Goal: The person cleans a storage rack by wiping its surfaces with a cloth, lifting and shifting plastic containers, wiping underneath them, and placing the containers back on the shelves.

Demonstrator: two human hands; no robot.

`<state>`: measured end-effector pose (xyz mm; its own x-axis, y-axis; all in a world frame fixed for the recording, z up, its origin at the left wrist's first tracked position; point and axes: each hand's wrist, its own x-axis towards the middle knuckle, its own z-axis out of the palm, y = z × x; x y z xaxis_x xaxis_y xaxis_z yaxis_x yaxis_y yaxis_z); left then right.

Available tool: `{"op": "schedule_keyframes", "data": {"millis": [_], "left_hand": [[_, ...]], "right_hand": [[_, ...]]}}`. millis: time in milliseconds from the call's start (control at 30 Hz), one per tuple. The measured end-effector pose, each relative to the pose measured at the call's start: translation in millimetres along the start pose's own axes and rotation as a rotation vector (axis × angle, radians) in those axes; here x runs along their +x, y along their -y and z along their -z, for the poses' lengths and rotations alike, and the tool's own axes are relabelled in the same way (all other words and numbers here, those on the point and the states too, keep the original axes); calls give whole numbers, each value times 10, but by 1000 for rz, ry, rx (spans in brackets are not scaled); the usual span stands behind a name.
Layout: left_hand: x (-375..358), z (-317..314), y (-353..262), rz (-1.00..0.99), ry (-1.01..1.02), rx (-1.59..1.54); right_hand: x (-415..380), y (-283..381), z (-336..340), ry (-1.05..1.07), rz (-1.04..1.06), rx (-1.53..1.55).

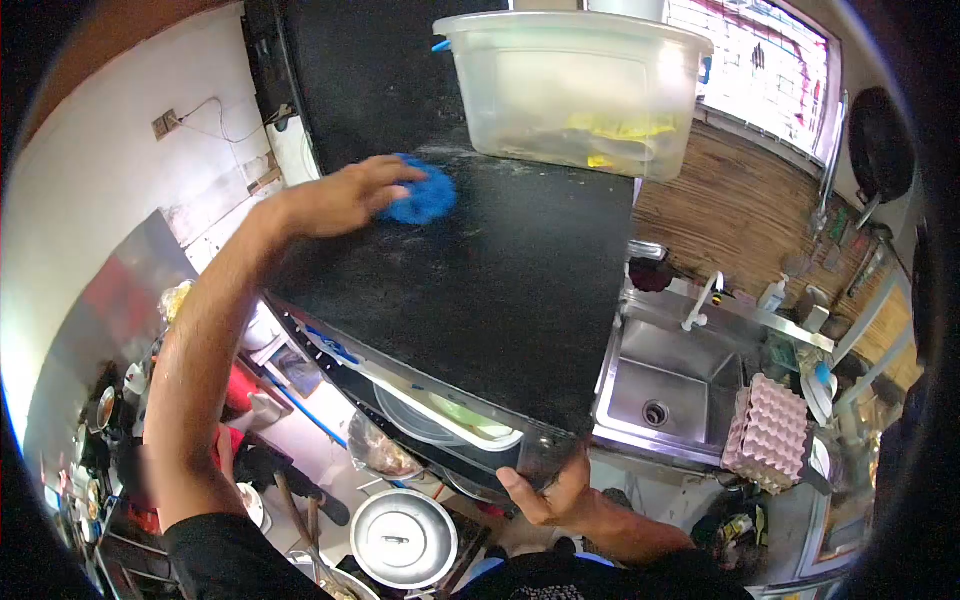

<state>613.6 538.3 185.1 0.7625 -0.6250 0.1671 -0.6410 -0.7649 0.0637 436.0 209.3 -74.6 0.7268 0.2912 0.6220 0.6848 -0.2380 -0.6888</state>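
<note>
A dark, flat top [480, 290] of a cabinet or shelf fills the middle of the view, with pale smudges on it. My left hand [365, 195] rests over a blue scrubbing pad [422, 192] on this surface, its fingers closed on the pad's left part. At the near right corner, my right hand [550, 492] grips the cabinet's edge, thumb on the front side. A translucent plastic bin [580, 95] with something yellow inside stands at the back of the top.
To the right are a steel sink [655, 385] with a white faucet [697, 310] and stacked egg trays [768, 430]. Below stands a lidded pot [403, 538]. Dishes sit on the shelf under the top. Part of another person in red shows at lower left.
</note>
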Motion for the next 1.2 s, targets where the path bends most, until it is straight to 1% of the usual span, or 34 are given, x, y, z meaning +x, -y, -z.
{"op": "schedule_keyframes", "data": {"millis": [33, 100, 200, 233, 300, 367, 400, 467, 533, 600, 633, 667, 700, 767, 833, 867, 900, 933, 967, 1000, 1033, 1100, 1200], "left_hand": [[-44, 2, 160, 69, -15, 73], [-54, 64, 276, 197, -12, 85], [35, 183, 246, 537, 70, 116], [16, 188, 325, 520, 83, 277], [17, 236, 484, 466, 93, 607], [2, 390, 118, 525, -189, 491], [-35, 465, -122, 449, -337, 418], [-80, 545, -837, 301, -559, 337], [-161, 485, -1441, 127, -607, 297], [-245, 307, -1948, 13, -462, 226], [-290, 211, -2187, 4, -316, 204], [-304, 27, -2236, -86, -201, 227], [-288, -169, -2260, 3, -264, -50], [-373, -134, -2231, 138, -215, -17], [-387, -113, -1971, 164, -192, 25], [-395, -108, -1756, 181, -182, 38], [-389, -28, -1430, 97, -130, -6], [-451, -30, -1063, 150, -134, -64], [-518, 33, -829, 252, -116, -161], [-563, 47, -526, 276, -133, -138], [-588, 75, -377, 371, -121, -158], [-522, 114, -276, 439, -88, -111], [-434, 2, -283, 366, -111, 122]], "right_hand": [[5, 23, 20, 0, 22, -20], [97, 103, 77, -2, 98, -66], [155, 198, 60, -105, 153, -43], [162, 223, 81, -134, 165, -29], [146, 217, 143, -93, 208, -41], [175, 285, 206, -76, 211, -49], [169, 277, 206, -90, 229, -24], [142, 267, 210, -77, 205, 15], [125, 253, 225, -67, 209, 16], [151, 245, 234, -69, 246, -21], [159, 246, 229, -69, 266, -36], [168, 247, 232, -63, 270, -37], [174, 253, 241, -59, 272, -39], [183, 268, 245, -50, 258, -9], [172, 280, 242, -42, 221, 48], [169, 286, 243, -40, 208, 62], [168, 299, 243, -35, 193, 74], [165, 309, 249, -33, 178, 87], [169, 310, 269, -19, 187, 78], [169, 310, 295, -9, 196, 69], [156, 314, 315, -7, 203, 59], [119, 318, 327, 2, 175, 87], [94, 312, 297, -10, 154, 122]]}}
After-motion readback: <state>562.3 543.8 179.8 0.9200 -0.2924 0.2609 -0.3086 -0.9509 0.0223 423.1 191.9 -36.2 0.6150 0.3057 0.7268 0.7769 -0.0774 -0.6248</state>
